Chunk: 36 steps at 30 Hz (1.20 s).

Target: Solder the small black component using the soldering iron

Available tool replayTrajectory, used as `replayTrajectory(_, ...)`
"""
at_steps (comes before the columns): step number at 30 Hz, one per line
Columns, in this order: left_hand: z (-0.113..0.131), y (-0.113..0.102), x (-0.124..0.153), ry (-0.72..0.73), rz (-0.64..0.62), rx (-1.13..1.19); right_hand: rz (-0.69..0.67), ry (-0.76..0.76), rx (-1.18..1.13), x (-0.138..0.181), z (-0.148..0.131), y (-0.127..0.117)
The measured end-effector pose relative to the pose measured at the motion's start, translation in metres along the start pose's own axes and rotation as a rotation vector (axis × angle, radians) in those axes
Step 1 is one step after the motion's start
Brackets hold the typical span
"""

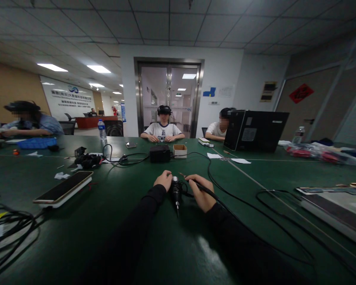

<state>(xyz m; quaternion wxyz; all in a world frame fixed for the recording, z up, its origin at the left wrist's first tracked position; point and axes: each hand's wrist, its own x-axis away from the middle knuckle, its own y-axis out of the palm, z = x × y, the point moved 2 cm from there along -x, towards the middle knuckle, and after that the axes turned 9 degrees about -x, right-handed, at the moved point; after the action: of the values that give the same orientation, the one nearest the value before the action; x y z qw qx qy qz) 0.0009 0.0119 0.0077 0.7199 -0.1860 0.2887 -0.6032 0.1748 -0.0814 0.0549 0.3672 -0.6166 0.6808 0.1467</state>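
My left hand (163, 180) is curled with its fingers closed beside the silver top of a small dark plug-like part (176, 192) that stands on the green table (112, 221). My right hand (202, 192) is closed on a thin black corded tool (199, 185) whose brownish tip points up and left. The tool's cable runs off to the right behind my wrist. What the left fingers hold is hidden.
A phone on a white block (63, 189) lies at the left, with cables (8, 225) near the left edge. A black adapter (159, 153) and small cardboard box (179, 150) sit ahead. A laptop (256, 130) stands at right. Three people sit across and at left.
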Motion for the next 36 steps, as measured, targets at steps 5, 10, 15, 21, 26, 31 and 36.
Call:
replayTrajectory(5,0.000,-0.016,0.024,0.143,-0.097,-0.005,0.018,0.018,-0.011,0.000,0.000,0.000)
replayTrajectory(10,0.006,-0.026,0.044,0.200,-0.192,-0.113,0.035,0.055,0.006,-0.001,-0.001,0.000)
replayTrajectory(15,0.035,-0.022,0.055,0.185,-0.217,-0.314,0.036,0.050,0.013,-0.001,0.000,0.000)
replayTrajectory(21,0.050,-0.024,0.053,0.120,-0.197,-0.364,0.040,0.036,0.011,-0.002,-0.001,-0.001)
replayTrajectory(26,0.028,-0.052,0.060,0.140,-0.224,-0.408,0.037,0.045,-0.002,-0.002,-0.003,-0.003)
replayTrajectory(31,-0.004,-0.105,0.087,0.099,-0.201,-0.488,0.034,0.059,-0.013,-0.002,0.000,-0.001)
replayTrajectory(36,-0.033,-0.158,0.117,0.024,-0.236,-0.568,0.027,0.051,-0.022,-0.002,0.003,0.001)
